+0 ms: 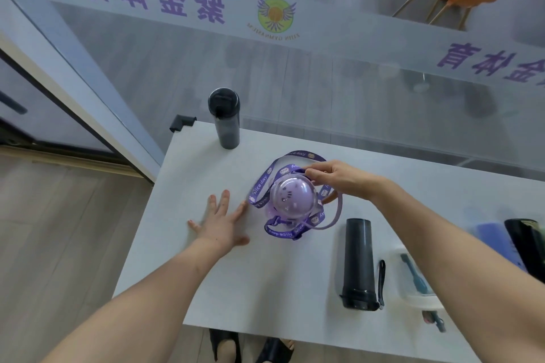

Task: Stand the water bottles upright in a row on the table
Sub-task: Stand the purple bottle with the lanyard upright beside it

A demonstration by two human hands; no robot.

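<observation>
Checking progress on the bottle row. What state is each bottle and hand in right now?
Black bottle: upright, far corner.
Purple bottle: upright, strap looped around it.
Grey bottle: lying on its side.
Left hand: flat on table, empty.
Right hand: pinching the purple bottle's strap.

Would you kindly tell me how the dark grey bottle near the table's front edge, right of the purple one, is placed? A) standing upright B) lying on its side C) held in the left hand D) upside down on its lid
B: the dark grey bottle lies flat on the table, its capped end toward the front edge, with neither hand touching it.
</observation>
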